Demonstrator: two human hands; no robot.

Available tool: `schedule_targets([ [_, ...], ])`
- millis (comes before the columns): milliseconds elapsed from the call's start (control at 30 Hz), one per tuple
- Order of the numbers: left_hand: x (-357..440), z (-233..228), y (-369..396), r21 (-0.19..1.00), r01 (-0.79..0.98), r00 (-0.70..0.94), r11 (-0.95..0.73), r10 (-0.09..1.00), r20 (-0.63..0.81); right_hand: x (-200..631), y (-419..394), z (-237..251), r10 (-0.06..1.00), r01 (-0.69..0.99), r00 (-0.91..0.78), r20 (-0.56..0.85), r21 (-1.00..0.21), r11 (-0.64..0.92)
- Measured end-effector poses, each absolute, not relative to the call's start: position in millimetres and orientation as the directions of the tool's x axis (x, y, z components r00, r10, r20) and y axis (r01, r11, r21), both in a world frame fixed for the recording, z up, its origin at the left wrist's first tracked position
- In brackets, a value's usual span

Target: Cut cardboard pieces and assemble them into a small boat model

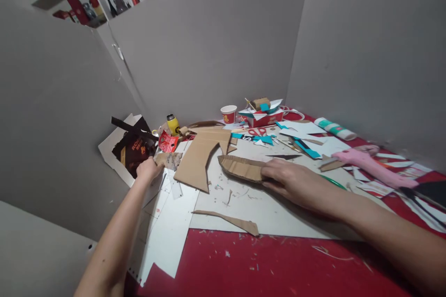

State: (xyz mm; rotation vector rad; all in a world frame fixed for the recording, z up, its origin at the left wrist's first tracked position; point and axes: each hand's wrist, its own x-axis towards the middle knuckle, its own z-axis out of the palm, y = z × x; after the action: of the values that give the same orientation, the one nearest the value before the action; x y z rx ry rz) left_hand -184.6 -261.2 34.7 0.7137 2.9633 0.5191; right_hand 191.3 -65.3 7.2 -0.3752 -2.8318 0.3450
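My right hand [284, 177] has its fingers closed on the end of a narrow cardboard piece [242, 169] with upturned edges and a rounded tip, held low over the white board. At the left, my left hand [148, 170] is curled beside a printed cardboard scrap [169, 160]; whatever its fingers hold is hidden. Just right of that hand, a clear ruler [176, 189] lies on a white sheet [172, 227]. A large cut cardboard piece [198, 160] with a curved side lies between my hands. Nearer me rests a thin curved cardboard strip [230, 221].
A pink glue gun [374, 167] lies at the right among paper scraps. Farther back are red-handled scissors [258, 132], a paper cup [229, 114], a yellow bottle [173, 124] and a red box [266, 117]. A dark printed box [134, 148] leans at the left wall.
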Motion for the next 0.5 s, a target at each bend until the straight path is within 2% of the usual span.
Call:
schedule_targets([
  [100, -193.0, 31.7, -246.6, 0.24, 0.451, -0.882, 0.859, 0.471, -0.029, 190.7, -64.6, 5.8, 0.275, 0.218, -0.937, 0.214, -0.256, 0.942],
  [233, -203.1, 31.1, -238.4, 0.195, 0.471, -0.865, 0.86, 0.494, -0.086, 189.9, -65.1, 6.6, 0.28, 0.224, -0.938, 0.203, -0.261, 0.939],
  [367, -213.9, 29.8, -238.7, 0.232, 0.471, -0.856, 0.851, 0.504, -0.115, 189.8, -68.2, 11.2, 0.281, 0.224, -0.943, 0.178, -0.283, 0.933],
  [500, -219.1, 25.5, -240.2, 0.353, 0.445, -0.851, 0.823, 0.511, -0.12, 189.6, -69.9, 13.9, 0.268, 0.212, -0.947, 0.176, -0.282, 0.936],
])
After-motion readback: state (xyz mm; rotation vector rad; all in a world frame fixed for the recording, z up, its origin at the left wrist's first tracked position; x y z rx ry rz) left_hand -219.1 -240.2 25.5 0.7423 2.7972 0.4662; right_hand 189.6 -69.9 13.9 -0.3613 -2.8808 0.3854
